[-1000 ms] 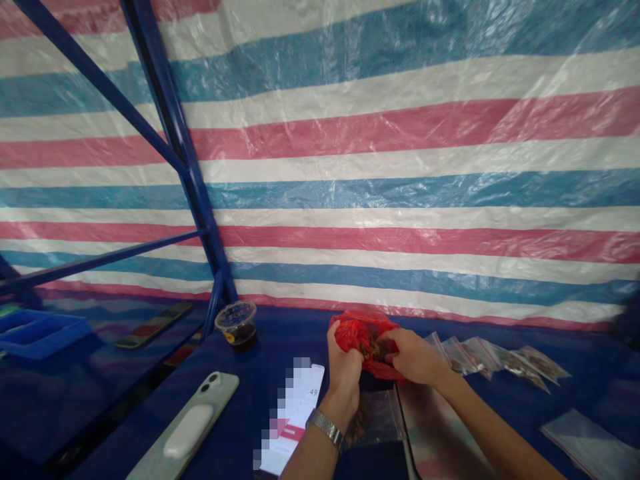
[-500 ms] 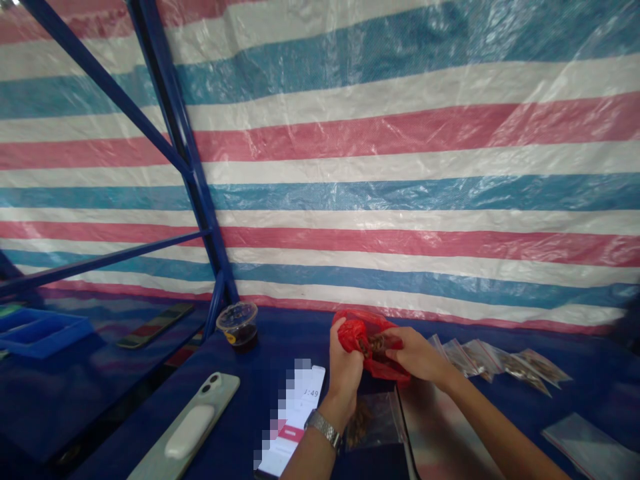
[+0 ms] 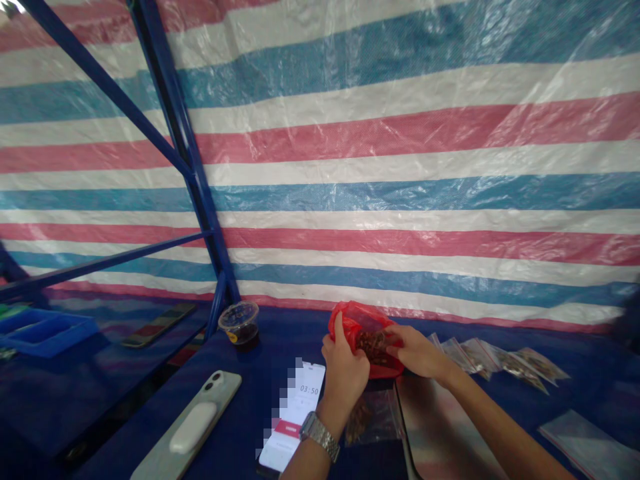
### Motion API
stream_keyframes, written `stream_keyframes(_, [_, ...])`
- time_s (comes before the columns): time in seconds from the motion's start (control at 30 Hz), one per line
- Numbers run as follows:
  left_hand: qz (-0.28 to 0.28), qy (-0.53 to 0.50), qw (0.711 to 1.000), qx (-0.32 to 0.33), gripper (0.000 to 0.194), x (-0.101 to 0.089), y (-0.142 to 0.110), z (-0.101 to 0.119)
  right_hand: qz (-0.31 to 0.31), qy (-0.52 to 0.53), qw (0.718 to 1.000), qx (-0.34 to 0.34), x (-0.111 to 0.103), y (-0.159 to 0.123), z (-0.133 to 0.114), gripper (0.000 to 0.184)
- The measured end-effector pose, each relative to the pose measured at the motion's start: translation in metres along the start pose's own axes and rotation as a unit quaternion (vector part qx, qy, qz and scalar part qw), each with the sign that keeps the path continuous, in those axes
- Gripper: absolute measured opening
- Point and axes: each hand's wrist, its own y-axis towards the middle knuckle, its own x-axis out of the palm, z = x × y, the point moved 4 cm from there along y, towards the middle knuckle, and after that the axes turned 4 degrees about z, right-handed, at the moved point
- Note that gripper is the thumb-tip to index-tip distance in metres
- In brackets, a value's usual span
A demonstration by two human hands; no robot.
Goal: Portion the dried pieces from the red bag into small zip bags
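Note:
My left hand (image 3: 343,377), with a metal watch (image 3: 320,436) on its wrist, grips the left side of a red plastic bag (image 3: 364,340). My right hand (image 3: 417,353) holds the bag's right side, its fingers at the opening. Brown pieces (image 3: 373,348), too small to identify, lie inside the bag. Directly below my hands lies a small transparent zip bag (image 3: 373,418) holding similar brown pieces. Several more small zip bags with brown contents (image 3: 493,360) lie in a row to the right of my right hand.
A phone (image 3: 295,417) showing 03:50 and a second phone (image 3: 193,423) in a pale case lie left of my hands. A lidded cup (image 3: 239,325) with dark contents, a blue tray (image 3: 47,332), and a striped tarp (image 3: 380,167) on a blue frame surround the blue table.
My left hand has shifted slightly down and left. The red bag's opening is wider, showing more of the brown pieces. The phone's display has changed from 03:49 to 03:50.

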Motion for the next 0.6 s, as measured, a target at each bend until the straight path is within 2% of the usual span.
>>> stream_keyframes(0.07, [0.005, 0.124, 0.991, 0.044, 0.092, -0.006, -0.011, 0.010, -0.002, -0.002, 1.000, 0.002, -0.001, -0.001, -0.002, 0.038])
stream_keyframes(0.17, [-0.059, 0.232, 0.963, 0.124, 0.093, -0.013, -0.032, 0.017, -0.010, -0.005, 1.000, 0.004, -0.002, -0.003, -0.005, 0.035])
stream_keyframes(0.3, [-0.239, 0.255, 0.931, 0.103, 0.096, -0.019, -0.055, 0.008, -0.016, -0.016, 1.000, 0.003, -0.003, -0.005, -0.008, 0.029])
stream_keyframes(0.43, [-0.390, 0.283, 0.872, 0.081, 0.082, -0.018, -0.060, 0.013, -0.014, -0.027, 0.999, 0.011, -0.004, -0.006, -0.010, 0.026])
stream_keyframes(0.5, [-0.431, 0.298, 0.846, 0.094, 0.085, -0.015, -0.059, 0.021, -0.016, -0.029, 0.999, 0.014, -0.003, -0.006, -0.011, 0.028])
stream_keyframes(0.6, [-0.441, 0.316, 0.832, 0.116, 0.083, -0.014, -0.056, 0.027, -0.017, -0.027, 0.999, 0.019, 0.001, -0.006, -0.010, 0.035])
